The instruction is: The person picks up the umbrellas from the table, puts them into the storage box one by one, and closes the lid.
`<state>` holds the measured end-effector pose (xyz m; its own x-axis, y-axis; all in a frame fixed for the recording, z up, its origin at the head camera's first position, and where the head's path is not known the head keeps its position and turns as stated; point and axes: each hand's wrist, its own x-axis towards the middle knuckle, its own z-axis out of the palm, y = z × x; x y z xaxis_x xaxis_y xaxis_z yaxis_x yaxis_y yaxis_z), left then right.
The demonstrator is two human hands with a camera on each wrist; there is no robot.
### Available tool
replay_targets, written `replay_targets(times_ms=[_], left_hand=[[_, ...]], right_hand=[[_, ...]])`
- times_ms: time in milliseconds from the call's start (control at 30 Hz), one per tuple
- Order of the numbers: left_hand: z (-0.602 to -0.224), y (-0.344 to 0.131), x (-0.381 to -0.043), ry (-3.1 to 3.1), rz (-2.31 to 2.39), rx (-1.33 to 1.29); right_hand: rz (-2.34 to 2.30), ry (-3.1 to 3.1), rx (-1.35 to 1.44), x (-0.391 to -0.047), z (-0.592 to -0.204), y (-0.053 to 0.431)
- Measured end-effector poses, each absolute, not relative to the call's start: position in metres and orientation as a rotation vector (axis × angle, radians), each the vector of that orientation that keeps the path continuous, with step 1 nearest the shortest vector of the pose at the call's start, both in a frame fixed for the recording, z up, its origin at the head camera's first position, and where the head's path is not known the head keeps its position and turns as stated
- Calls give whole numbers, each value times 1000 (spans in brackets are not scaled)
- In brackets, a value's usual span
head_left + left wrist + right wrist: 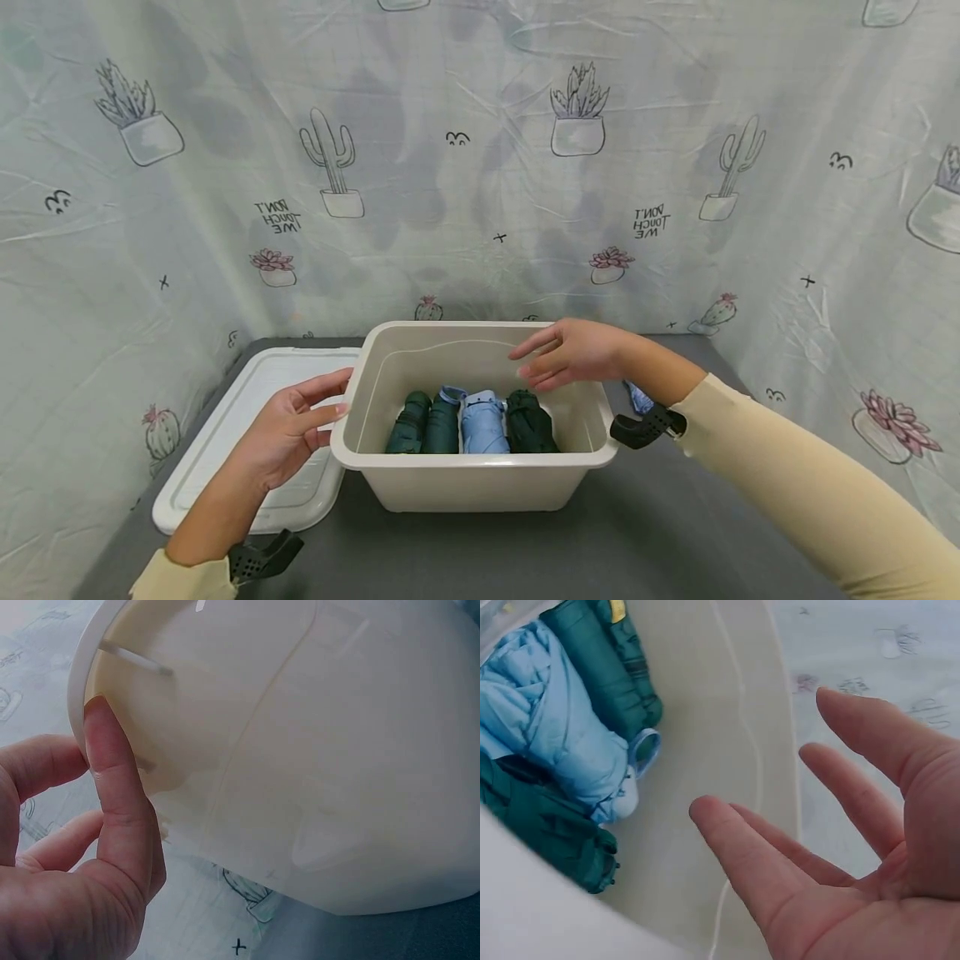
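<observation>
A cream plastic storage box (pixel 472 483) stands with its top uncovered. Inside lie several folded umbrellas side by side: two dark teal ones at the left, a light blue umbrella (pixel 483 423) beside them, and a dark green umbrella (pixel 530 423) at the right. My left hand (pixel 288 429) holds the box's left rim, with the thumb and fingers at its edge; the left wrist view shows a finger tucked under the rim (pixel 78 697). Over the back right part of the box hovers my right hand (pixel 573 354), fingers spread loosely and holding nothing.
A white lid (pixel 225 442) lies flat on the dark grey table (pixel 675 517), left of the box and partly behind the left arm. Something blue and patterned (pixel 639 398) shows behind the right wrist. A curtain with printed cacti (pixel 450 192) hangs around the table.
</observation>
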<state>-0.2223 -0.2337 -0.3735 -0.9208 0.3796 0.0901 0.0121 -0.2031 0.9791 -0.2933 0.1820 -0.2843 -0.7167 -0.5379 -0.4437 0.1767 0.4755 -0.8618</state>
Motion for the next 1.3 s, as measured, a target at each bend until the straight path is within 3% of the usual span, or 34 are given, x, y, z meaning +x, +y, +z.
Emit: replay_targets(times_ms=[733, 1300], left_hand=[[-375, -234, -219, 1826, 2220, 433], [-375, -235, -220, 1802, 2228, 459]], right_hand=[[-1759, 2028, -471, -277, -285, 232], [-2059, 2269, -241, -283, -332, 279]])
